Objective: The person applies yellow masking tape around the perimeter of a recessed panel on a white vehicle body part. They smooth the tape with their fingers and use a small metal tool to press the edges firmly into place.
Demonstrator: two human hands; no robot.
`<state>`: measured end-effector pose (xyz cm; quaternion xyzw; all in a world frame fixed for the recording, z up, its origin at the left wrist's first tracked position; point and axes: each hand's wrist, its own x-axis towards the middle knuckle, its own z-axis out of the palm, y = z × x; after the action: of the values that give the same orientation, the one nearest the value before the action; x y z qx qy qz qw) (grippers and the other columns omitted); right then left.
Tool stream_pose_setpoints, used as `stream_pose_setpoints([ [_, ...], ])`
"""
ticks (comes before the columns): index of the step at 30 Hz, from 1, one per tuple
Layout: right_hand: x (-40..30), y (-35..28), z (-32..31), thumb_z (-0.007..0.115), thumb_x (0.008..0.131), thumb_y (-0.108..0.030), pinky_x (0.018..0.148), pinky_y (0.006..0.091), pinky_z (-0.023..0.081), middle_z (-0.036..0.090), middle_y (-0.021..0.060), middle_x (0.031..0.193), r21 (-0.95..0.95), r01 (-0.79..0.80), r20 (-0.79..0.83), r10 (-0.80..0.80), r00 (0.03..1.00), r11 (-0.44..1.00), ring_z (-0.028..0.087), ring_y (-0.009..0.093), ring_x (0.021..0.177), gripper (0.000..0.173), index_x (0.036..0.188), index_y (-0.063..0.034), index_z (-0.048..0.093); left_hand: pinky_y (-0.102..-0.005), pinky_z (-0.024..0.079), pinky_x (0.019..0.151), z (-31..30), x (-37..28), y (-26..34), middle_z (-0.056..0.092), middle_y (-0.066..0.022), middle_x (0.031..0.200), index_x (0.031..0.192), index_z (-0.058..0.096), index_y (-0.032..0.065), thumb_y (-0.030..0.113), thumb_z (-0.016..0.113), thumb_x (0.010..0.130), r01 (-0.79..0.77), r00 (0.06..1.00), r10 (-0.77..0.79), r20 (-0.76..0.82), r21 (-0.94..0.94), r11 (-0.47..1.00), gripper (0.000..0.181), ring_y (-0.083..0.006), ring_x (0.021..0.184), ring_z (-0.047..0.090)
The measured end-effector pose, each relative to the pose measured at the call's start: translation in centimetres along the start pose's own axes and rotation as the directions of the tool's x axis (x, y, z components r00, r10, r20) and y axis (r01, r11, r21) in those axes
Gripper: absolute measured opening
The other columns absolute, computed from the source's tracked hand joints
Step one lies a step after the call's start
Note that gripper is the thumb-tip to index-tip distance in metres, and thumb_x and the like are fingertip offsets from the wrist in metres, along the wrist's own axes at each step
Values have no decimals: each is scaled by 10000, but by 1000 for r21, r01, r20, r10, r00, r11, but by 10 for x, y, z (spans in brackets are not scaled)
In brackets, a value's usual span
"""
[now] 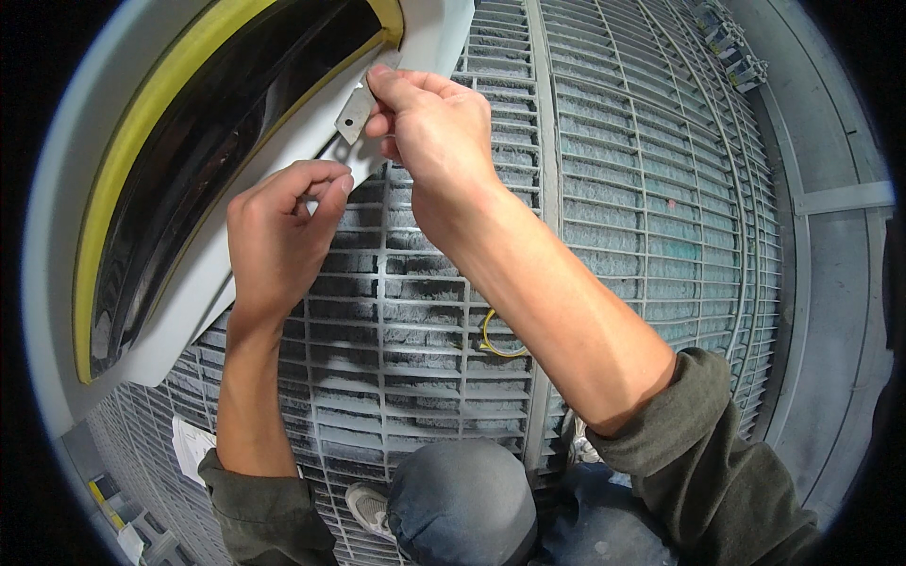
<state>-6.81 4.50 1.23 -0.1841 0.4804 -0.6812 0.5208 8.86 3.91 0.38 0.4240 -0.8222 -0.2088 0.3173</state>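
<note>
My right hand (pixel 442 120) pinches a flat snap-off knife blade (pixel 354 117) between thumb and fingers. The blade is grey metal with a small round hole near its lower end. Its upper end lies close to the yellow masking tape (pixel 391 32) at the corner of a dark glossy inset (pixel 233 156) in a white painted panel (pixel 202 272). Below the blade, my left hand (pixel 279 219) is curled beside the panel's lower edge, thumb tip and forefinger close together. Whether anything thin sits between them cannot be made out.
Metal floor grating (pixel 425 389) spreads beneath the panel, with fibrous material under it. A ring of yellow tape (pixel 488 339) lies there by my right forearm. White paper (pixel 190 446) is at the lower left. Small metal fixtures (pixel 743 71) stand near the wall (pixel 835 283).
</note>
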Motion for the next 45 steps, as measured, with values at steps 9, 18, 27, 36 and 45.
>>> stream_pose_setpoints([
  [9,-1,0,1,662,977,-154,577,262,423,632,33,695,13,-14,3,14,1000,1000,544,83,600,190,904,19,687,-235,433,510,0,0,-2,696,-42,738,944,755,23,46,764,877,-3,1000,3,-8,3,1000,72,-64,589,562],
  [18,2,-1,3,655,969,-136,589,280,435,638,47,711,6,23,15,-23,1000,1000,540,97,606,196,918,50,689,-240,427,506,1,0,-1,690,-36,730,948,757,24,45,766,877,-6,1000,6,-4,-6,1000,74,-64,581,550],
  [27,5,-3,14,667,932,-55,571,257,420,618,52,695,-77,76,-81,-82,993,994,526,97,599,148,814,32,656,-234,439,526,-1,0,-4,697,-47,752,938,750,16,39,765,866,-31,1000,31,-1,-3,1000,78,-69,591,542],
  [36,12,-4,17,664,930,-53,569,266,435,626,68,710,-155,67,-77,-80,994,986,536,108,604,131,877,66,668,-247,443,541,-2,1,0,701,-65,737,940,747,15,55,760,856,7,1000,-7,-12,42,999,94,-85,563,513],
  [45,10,-4,8,714,878,-110,674,360,522,669,120,665,-180,101,-112,-123,986,978,625,174,647,238,714,58,673,-247,435,534,0,0,-1,700,-53,731,930,753,26,60,761,859,18,999,-16,-33,40,999,80,-77,566,534],
])
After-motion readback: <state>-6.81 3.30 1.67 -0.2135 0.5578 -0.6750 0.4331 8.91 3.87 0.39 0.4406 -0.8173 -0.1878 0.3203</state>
